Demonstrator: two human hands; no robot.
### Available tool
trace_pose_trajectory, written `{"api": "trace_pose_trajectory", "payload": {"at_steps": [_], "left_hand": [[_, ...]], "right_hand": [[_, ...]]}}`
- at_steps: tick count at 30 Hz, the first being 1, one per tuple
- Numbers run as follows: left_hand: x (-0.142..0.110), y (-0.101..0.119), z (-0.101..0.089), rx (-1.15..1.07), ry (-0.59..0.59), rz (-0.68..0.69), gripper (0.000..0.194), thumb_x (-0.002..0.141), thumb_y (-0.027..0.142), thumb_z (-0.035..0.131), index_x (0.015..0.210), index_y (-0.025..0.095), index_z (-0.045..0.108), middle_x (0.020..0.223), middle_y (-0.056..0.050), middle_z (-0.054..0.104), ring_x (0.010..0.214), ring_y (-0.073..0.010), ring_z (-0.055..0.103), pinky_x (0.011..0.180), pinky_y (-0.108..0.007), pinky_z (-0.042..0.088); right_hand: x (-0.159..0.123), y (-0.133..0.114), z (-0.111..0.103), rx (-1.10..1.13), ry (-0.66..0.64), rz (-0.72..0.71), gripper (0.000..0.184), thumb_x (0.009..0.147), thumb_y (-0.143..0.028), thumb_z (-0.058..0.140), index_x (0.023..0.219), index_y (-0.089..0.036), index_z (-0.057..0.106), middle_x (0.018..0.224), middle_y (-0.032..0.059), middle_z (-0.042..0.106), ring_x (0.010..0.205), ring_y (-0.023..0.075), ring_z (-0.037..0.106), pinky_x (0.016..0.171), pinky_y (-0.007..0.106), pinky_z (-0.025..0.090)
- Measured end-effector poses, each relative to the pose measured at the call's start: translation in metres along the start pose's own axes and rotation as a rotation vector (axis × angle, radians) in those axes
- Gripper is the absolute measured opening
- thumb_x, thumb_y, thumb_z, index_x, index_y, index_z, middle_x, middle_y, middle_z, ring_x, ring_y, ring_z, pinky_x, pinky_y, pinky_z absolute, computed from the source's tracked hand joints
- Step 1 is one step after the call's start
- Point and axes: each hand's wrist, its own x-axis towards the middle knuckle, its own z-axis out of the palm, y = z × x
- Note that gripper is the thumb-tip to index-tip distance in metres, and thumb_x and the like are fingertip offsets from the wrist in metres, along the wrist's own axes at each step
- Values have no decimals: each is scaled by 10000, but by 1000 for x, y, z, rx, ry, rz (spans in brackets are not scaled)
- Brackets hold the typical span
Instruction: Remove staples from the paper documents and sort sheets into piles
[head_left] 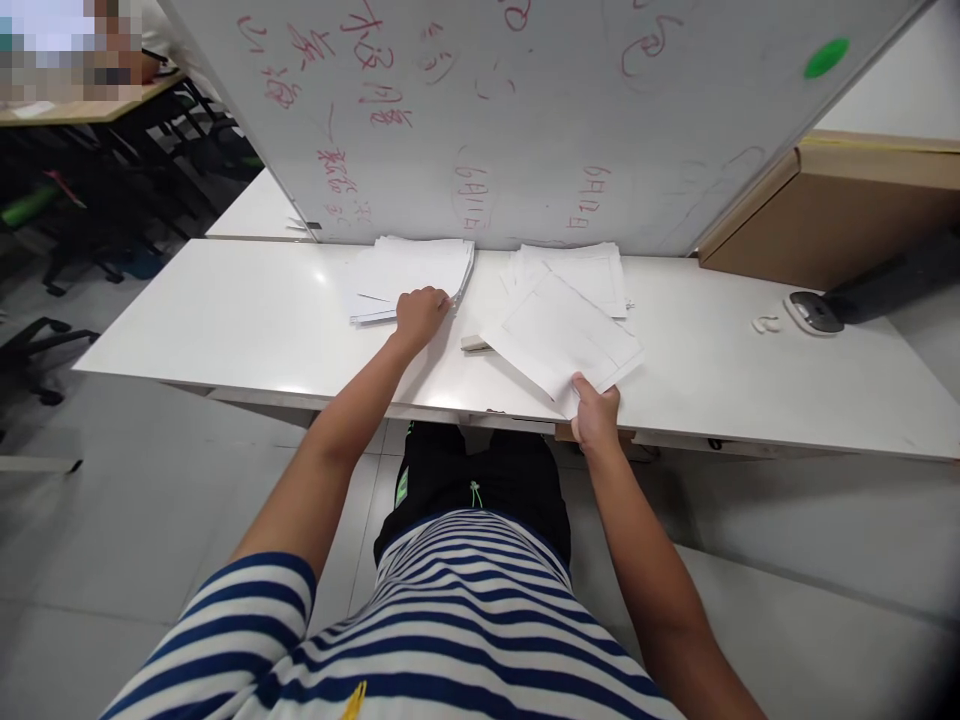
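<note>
My right hand [596, 412] pinches the near corner of a white sheet of paper [566, 325], thumb on top. That sheet is tilted over the front of a loose stack of papers [589, 268], which has a clip-like bit at its right edge. My left hand [420, 318] is closed at the front right edge of another paper stack [420, 265], its fingers curled round the sheets there. Between the two stacks a pale, narrow object [474, 344] lies partly under the held sheet; its kind cannot be made out.
A whiteboard [540, 130] with red writing stands behind the papers on the white table [247, 310]. To the right are a cardboard box [832, 210], a black-and-white device [814, 312] and a small white item [766, 324]. Chairs and a person are at the far left.
</note>
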Motion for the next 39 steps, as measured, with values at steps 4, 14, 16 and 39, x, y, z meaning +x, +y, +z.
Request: {"api": "trace_pose_trajectory", "payload": {"at_steps": [4,14,16,39], "left_hand": [[-1,0,-2,-42,-3,-64,217,933,299,457,899,229,659,1041,-88,684,895,-274,604,698,-348,359],[5,-10,-12,-259,39,-138,244,827,427,635,736,223,537,793,-36,637,734,-214,557,625,-306,334],[5,-11,-16,-354,42,-163,294,804,465,662,719,218,526,760,-23,627,701,-191,542,606,-294,336],[-204,132,31,-251,249,899,244,982,340,486,832,233,646,1113,-29,738,1010,-157,706,690,-255,588]], "right_hand": [[0,1,0,-6,-35,4,358,704,-313,681,1023,-155,637,993,84,721,1048,241,658,961,434,512],[-4,-6,2,-9,-47,6,335,704,-308,674,999,-153,644,985,78,726,1045,233,658,985,425,494],[-4,-5,3,-4,-49,7,338,697,-305,676,995,-148,645,981,80,727,1042,234,659,988,427,492],[-75,-8,-41,-3,-410,379,555,823,-666,560,1122,-210,665,1114,64,729,1115,240,655,945,375,541]]}}
